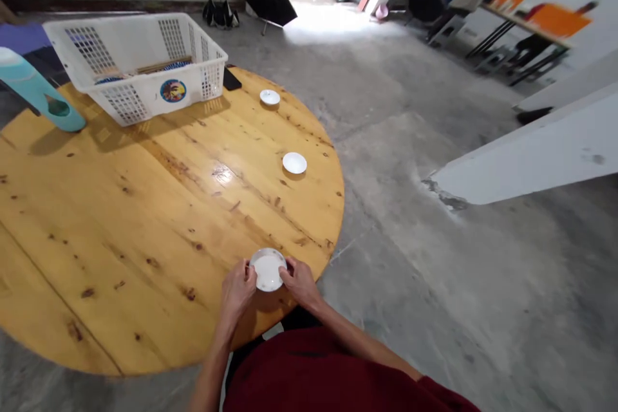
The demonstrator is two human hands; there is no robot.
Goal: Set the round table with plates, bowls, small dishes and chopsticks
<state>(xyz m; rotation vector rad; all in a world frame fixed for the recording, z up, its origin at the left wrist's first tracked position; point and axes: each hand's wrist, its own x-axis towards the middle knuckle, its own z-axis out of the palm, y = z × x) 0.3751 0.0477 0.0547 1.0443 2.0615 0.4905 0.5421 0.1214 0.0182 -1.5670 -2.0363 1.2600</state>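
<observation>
A small white bowl [268,270] is held between both hands just over the near edge of the round wooden table [159,219]. My left hand [239,288] pinches its left rim, thumb inside. On the opposite side my right hand [299,282] is closed on the right rim, the thumb over the edge. Farther along the table's right side sits a white dish [294,163], and beyond it another white dish [270,98]. Whether the held bowl touches the tabletop I cannot tell.
At the table's back stands a white plastic basket [145,87] with bundled things inside. A dark phone [232,80] lies beside it, and a turquoise bottle [41,93] is at the left. A pillar [526,151] rises at right. People sit at a far table [526,26].
</observation>
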